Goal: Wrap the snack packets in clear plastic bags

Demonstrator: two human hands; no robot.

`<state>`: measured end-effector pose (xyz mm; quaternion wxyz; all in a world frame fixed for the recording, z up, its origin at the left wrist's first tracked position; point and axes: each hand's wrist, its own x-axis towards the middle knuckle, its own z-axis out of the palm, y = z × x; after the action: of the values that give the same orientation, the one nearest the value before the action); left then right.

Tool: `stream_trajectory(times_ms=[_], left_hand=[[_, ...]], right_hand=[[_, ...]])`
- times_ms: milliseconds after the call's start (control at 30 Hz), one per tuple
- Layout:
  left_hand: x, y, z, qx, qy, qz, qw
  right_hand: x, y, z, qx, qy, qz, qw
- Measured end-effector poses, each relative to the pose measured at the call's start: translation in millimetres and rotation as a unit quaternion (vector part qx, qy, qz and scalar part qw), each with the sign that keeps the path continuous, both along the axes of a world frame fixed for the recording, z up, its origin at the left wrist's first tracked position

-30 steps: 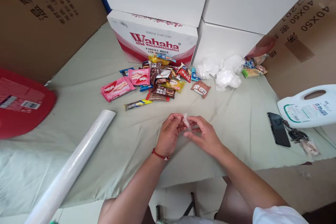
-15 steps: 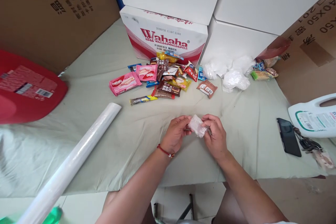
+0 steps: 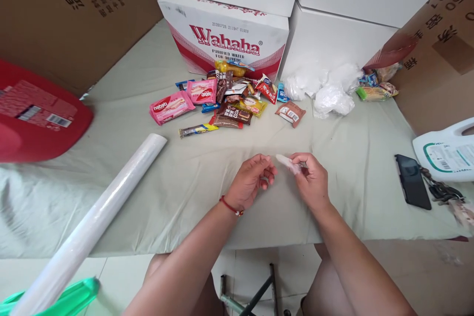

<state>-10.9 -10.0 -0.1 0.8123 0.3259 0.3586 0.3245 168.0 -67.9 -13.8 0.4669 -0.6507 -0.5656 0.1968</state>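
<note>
Pinched between the thumb and fingers of the right hand is a small, crumpled piece of clear plastic, its pale end pointing toward the left hand. That left hand is loosely curled and partly open, with nothing visible in its hold, and its fingertips sit just beside the plastic with a narrow gap between; a red bracelet circles its wrist. Both hands are near the front edge of a table spread with a pale green cloth, and the plastic is held roughly midway between them. Beyond the hands lies a heap of wrapped snacks, with two pink packets at its left, a yellow-and-dark bar in front and a brown packet a little apart at the right. A white and red carton stands behind the heap. White plastic bundles lie to the right of the snacks. Farther right, a black phone lies near a white jug. On the left, a long shiny roll slants over the table's front edge, near a red container.
</note>
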Motion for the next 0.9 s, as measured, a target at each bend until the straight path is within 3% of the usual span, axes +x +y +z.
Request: stream_trajectory(times_ms=[133,233,333,433,600,767,900], left_hand=[[4.4,-6.7,-1.1,0.169,0.082,0.035,0.982],[8.2,-7.3,-2.4,0.294,0.15,0.022,0.944],[12.1,-5.9,-6.2,0.29,0.162,0.02,0.943],[14.3,-4.7,-10.0,0.263,0.164,0.025,0.95],[13.9,-4.3,-13.1,0.273,0.139,0.011,0.952],[14.0,-8.7,-16.7,0.362,0.224,0.052,0.903],[14.0,-10.0,-16.5,0.316,0.223,0.088,0.918]], right_hand=[[-7.1,-3.3,4.4,-0.098,0.137,-0.022,0.986],[-10.1,-2.7,9.1,-0.133,0.293,0.031,0.946],[-9.7,0.3,12.9,-0.139,0.399,0.083,0.903],[-6.5,3.2,13.8,-0.155,0.42,0.09,0.889],[-2.5,5.0,10.2,-0.155,0.417,0.1,0.89],[-7.4,4.6,5.5,-0.153,0.366,0.091,0.914],[-10.1,7.0,4.8,-0.155,0.368,0.066,0.914]])
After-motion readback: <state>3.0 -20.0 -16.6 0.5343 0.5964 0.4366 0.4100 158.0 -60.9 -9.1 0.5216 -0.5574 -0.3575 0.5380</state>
